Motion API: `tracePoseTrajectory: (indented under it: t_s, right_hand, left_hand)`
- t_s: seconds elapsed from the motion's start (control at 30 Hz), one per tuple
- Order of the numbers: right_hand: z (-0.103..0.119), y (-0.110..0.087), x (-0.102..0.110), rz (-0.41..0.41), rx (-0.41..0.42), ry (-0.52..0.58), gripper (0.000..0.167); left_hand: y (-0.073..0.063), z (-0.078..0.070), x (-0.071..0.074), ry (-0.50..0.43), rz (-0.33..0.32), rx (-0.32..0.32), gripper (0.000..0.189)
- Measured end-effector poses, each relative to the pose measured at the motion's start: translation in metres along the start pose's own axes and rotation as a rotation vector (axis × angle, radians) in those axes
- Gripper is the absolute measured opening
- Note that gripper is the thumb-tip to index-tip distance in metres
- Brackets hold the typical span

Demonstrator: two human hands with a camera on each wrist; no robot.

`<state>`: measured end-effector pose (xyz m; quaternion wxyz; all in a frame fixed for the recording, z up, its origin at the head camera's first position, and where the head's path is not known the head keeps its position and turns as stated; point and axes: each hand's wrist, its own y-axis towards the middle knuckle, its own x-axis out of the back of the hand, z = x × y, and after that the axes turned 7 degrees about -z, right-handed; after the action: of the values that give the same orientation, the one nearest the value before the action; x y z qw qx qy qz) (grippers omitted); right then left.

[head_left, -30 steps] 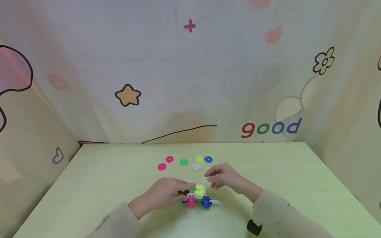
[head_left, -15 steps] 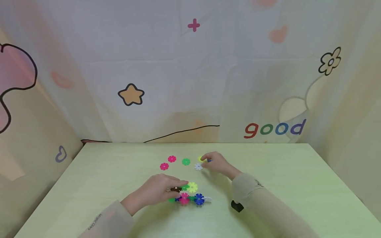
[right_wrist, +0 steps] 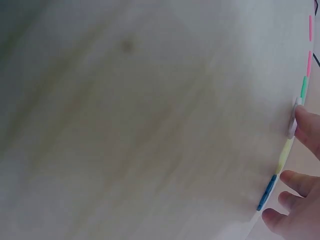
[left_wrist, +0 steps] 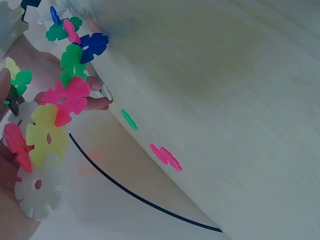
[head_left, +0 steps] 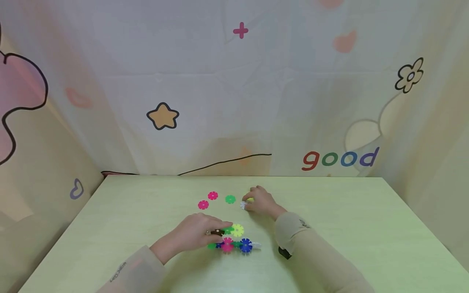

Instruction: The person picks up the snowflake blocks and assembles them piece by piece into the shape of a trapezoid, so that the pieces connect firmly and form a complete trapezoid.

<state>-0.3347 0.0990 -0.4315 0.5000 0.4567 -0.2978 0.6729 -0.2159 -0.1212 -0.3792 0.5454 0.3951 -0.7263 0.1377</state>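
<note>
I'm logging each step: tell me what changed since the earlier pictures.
The right hand moved forward and left, away from beside the build, and now pinches the white disc. The left hand, gripping the build, shifted slightly left with it. The pink discs and loose green disc stayed put.

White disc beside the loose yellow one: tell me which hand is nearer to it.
Right. The right hand pinches the white disc; the left hand is apart from it, nearer the head camera, holding the joined discs.
</note>
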Motion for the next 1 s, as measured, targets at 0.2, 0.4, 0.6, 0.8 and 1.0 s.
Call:
tracePoseTrajectory:
  t_s: [0.2,0.4,0.6,0.8,1.0]
  right_hand:
    - [0.002,-0.004,0.003,-0.018,-0.004,-0.004,0.020]
    - [0.002,-0.014,0.007,-0.048,0.004,-0.070,0.019]
    - [-0.005,-0.020,0.010,-0.037,0.049,-0.082,0.019]
    - [-0.014,-0.028,0.013,0.006,0.047,-0.003,0.016]
    - [-0.022,-0.040,0.018,0.016,0.026,0.075,0.014]
  left_hand:
    - [0.000,-0.002,-0.001,0.015,0.011,0.014,0.042]
    - [0.000,-0.002,-0.003,0.027,0.010,0.016,0.042]
    - [-0.001,-0.004,-0.003,0.034,0.006,0.012,0.042]
    - [-0.001,-0.006,-0.002,0.038,0.014,0.028,0.042]
    - [-0.001,-0.007,-0.003,0.027,0.009,0.032,0.041]
